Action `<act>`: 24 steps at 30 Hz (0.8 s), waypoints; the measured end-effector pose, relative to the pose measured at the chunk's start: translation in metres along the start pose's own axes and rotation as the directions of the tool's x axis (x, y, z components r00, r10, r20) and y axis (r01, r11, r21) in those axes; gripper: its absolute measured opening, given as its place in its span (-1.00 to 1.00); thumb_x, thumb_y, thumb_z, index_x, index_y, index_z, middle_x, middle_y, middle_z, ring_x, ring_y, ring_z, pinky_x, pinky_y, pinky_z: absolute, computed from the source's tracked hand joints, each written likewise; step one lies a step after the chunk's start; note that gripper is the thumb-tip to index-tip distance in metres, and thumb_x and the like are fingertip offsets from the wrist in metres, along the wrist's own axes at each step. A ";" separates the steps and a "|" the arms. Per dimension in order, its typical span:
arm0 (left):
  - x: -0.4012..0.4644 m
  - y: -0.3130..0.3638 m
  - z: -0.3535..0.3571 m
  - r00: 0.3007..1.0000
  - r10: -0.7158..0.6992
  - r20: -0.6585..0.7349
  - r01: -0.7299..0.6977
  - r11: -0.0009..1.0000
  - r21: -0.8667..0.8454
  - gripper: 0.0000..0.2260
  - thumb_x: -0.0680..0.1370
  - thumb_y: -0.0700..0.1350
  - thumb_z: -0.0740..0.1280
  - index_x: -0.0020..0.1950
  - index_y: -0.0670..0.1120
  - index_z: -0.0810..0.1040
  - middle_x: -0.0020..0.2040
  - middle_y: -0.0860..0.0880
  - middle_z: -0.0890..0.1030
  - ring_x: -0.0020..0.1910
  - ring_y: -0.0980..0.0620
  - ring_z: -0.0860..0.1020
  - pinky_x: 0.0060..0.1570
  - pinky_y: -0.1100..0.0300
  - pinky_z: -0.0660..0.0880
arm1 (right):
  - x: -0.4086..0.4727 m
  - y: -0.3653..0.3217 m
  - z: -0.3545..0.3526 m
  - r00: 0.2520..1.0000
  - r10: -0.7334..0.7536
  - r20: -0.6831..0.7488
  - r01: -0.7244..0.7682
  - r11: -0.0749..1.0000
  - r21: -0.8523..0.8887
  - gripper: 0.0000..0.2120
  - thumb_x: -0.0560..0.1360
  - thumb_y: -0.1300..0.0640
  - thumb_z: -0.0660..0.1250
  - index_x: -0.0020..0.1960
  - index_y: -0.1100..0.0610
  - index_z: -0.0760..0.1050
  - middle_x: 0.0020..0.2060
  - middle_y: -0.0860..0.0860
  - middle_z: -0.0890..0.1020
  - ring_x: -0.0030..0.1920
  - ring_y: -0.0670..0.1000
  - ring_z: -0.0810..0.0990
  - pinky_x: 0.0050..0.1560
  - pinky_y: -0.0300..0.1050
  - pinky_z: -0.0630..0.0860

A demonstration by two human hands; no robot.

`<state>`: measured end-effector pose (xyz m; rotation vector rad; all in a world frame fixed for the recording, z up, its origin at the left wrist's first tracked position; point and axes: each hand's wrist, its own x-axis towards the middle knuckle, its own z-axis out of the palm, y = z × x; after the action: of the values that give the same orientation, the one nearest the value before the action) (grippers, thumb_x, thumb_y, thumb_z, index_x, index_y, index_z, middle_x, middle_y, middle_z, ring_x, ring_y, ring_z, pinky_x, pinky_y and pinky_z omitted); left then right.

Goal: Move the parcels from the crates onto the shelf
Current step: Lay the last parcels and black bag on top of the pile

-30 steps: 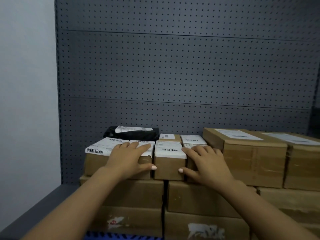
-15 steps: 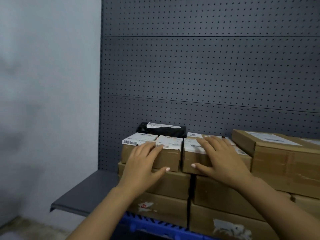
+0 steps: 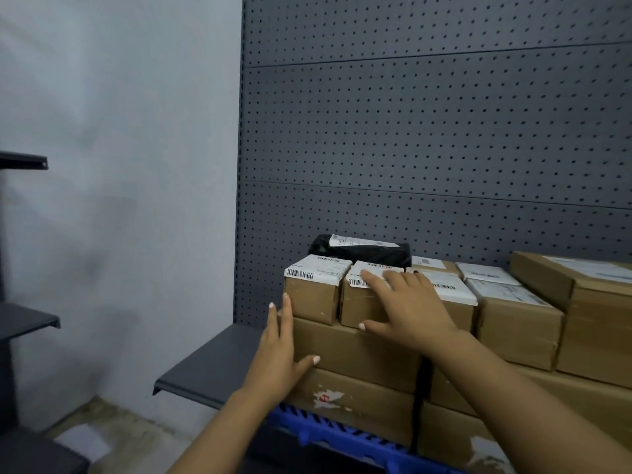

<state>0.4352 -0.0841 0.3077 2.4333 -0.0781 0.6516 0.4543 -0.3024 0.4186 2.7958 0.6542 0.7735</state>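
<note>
Cardboard parcels are stacked on the dark grey shelf [image 3: 212, 364]. Several small labelled boxes form the top row, the leftmost [image 3: 313, 292] beside a second one [image 3: 359, 306]. My right hand [image 3: 407, 306] rests flat with spread fingers on top of that second box and its neighbour. My left hand [image 3: 278, 350] presses with straight fingers against the left end of the larger box [image 3: 355, 354] under them, thumb on its front face. A black poly-bag parcel [image 3: 362, 249] lies behind the small boxes.
Bigger boxes [image 3: 595, 309] stand to the right. A blue crate edge [image 3: 342, 436] shows below the stack. The perforated back panel [image 3: 427, 131] rises behind. Bare shelf lies left of the stack. Other dark shelves [image 3: 24, 319] are at far left by a white wall.
The view has swung left. My left hand left the top of the small boxes and dropped to the left end of the box below. My right hand shifted left along the top row.
</note>
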 end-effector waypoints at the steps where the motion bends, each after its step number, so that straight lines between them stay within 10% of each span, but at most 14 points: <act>1: 0.001 0.000 0.002 1.000 -0.002 -0.009 0.002 1.000 -0.002 0.07 0.46 0.17 0.40 0.30 0.25 -0.61 0.54 -0.04 -0.33 0.54 -0.13 -0.04 0.44 -0.04 0.13 | 0.000 0.000 0.001 1.000 0.002 -0.011 -0.002 1.000 0.000 -0.17 0.45 -0.39 0.19 0.54 -0.11 -0.10 0.47 0.07 0.24 0.44 0.14 0.21 0.47 0.09 0.08; 24: 0.008 -0.001 0.004 1.000 0.003 -0.007 -0.003 0.999 0.045 0.12 0.41 0.23 0.41 0.28 0.16 -0.64 0.55 -0.11 -0.26 0.53 -0.14 0.04 0.43 -0.01 0.18 | 0.003 -0.005 0.001 0.998 0.029 -0.054 -0.027 0.999 0.042 -0.25 0.49 -0.27 0.25 0.54 -0.10 -0.02 0.46 -0.01 0.27 0.42 0.10 0.24 0.41 0.05 0.15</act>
<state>0.4438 -0.0845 0.3083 2.4743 -0.0650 0.6705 0.4548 -0.2966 0.4178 2.8354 0.6481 0.8542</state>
